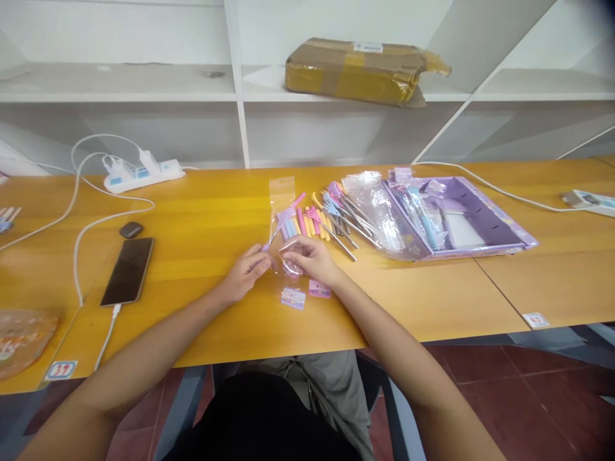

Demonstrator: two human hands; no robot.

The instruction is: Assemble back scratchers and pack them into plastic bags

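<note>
My left hand (248,272) pinches a slim pen (273,239) with a purple end and a thin metallic shaft. Close beside it, my right hand (310,257) is closed on a clear plastic bag (290,264), which is partly hidden by the fingers. Another clear bag (282,187) lies flat just beyond the hands. Several pastel pen barrels (311,222) in pink, yellow and blue are bunched there, alongside metal-shafted pieces with colourful tops (340,208). Two small printed cards, one lilac (293,298) and one pink (319,289), lie nearer to me.
A stack of clear bags (379,211) leans by a purple box (494,214) holding bagged pens. To the left are a phone (127,272) on a cable, an earbud case (131,230) and a power strip (144,176). A taped parcel (355,72) sits on the shelf.
</note>
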